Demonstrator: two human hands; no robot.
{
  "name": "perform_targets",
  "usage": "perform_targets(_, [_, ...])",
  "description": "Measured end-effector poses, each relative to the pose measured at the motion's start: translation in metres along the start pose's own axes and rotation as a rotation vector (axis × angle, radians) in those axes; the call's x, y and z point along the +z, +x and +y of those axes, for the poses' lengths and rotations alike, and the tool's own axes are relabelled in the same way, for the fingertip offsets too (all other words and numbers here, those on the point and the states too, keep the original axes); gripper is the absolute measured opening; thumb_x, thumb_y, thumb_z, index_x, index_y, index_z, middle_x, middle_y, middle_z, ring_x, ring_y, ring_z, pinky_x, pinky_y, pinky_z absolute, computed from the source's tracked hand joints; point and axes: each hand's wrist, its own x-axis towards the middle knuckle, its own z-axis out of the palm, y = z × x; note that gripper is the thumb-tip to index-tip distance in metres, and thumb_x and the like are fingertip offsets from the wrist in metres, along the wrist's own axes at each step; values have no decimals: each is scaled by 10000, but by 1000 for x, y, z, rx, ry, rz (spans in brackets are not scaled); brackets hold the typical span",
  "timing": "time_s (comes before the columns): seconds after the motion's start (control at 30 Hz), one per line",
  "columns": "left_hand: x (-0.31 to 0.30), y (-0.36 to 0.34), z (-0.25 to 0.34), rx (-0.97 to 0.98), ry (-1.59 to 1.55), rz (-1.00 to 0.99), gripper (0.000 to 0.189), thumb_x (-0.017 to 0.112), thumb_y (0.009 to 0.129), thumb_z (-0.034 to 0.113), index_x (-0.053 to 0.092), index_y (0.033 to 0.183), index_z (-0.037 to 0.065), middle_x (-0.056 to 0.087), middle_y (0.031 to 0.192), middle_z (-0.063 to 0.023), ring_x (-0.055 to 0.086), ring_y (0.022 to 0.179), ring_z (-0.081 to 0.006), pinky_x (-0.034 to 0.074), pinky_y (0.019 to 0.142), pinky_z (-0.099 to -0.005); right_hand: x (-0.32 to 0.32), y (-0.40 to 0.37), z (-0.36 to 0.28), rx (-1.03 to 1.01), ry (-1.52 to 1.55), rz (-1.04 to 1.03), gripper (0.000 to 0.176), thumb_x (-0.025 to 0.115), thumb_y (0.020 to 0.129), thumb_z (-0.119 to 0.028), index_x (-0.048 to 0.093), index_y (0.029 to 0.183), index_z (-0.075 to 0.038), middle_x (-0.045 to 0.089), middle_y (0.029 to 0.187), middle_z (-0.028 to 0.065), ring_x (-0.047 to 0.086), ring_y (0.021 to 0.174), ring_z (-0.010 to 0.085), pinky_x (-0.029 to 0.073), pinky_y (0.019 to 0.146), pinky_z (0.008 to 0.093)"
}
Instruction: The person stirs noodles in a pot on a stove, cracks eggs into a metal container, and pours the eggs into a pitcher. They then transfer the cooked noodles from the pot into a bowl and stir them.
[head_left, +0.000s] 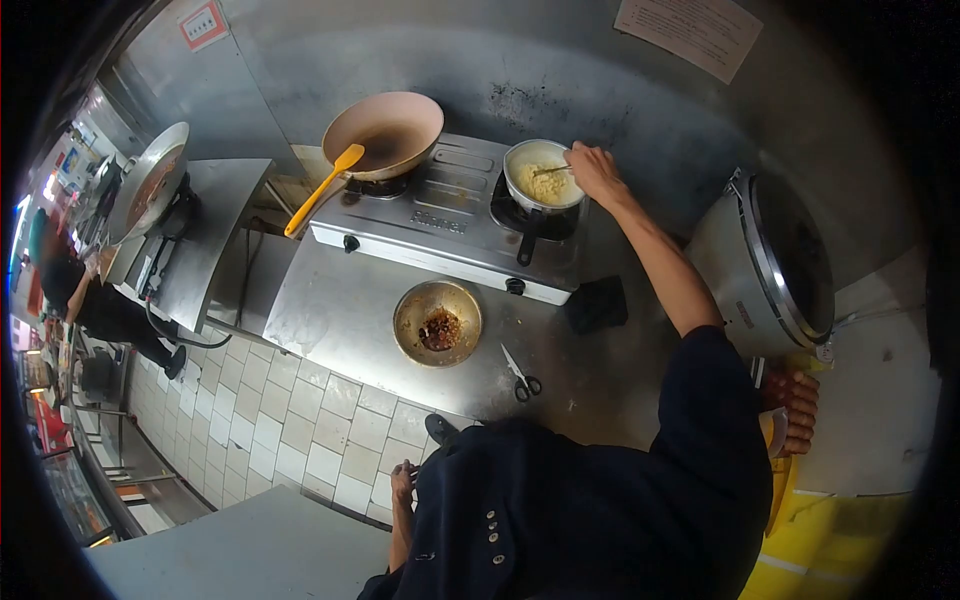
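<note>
Low in the middle, the left hand (403, 482) hangs well apart, its grip impossible to tell, while at upper right of centre a pot (537, 150) of yellow food (543, 187) takes a thin utensil (553, 170) running leftward from the pinch of the nearer right hand (593, 172), arm (660, 255) outstretched.

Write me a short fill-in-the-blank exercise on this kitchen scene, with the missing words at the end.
1. The person's ____ hand holds a metal utensil in the small pot.
2. The wide pan stands on the ____ burner of the stove.
3. The scissors on the counter have ____ handles.
4. The stove's front carries ____ knobs.

Missing words: right; left; black; two.
</note>
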Motion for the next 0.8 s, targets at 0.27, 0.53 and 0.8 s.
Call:
perform_targets(0.27, [-13,28,-62,164,221,-18,452,550,979,387,641,1028,-52,706,931,-194,678,842,-237,543,639,-357,-54,-25,4,121,49,223,65,648,884,-119,613,913,-72,597,1027,66,648,808,345,489,703,490])
perform_targets(0.53, [-17,24,-54,166,352,-79,383,541,966,332,676,1014,-23,721,881,-168,694,769,-252,565,614,-349,-50,-40,2,-41,-32,26,197,678,816,-27,610,1001,-30,566,1136,122,655,870,356,500,766,476])
perform_targets(0.8, [15,-26,138,582,1009,-384,361,521,961,288,700,833,2,711,738,-140,695,647,-279,534,584,-378,-74,-23,-10,20,62,-120,282,752,749,-51,635,1005,-29,584,1115,142,618,1027,359,484,845,480])
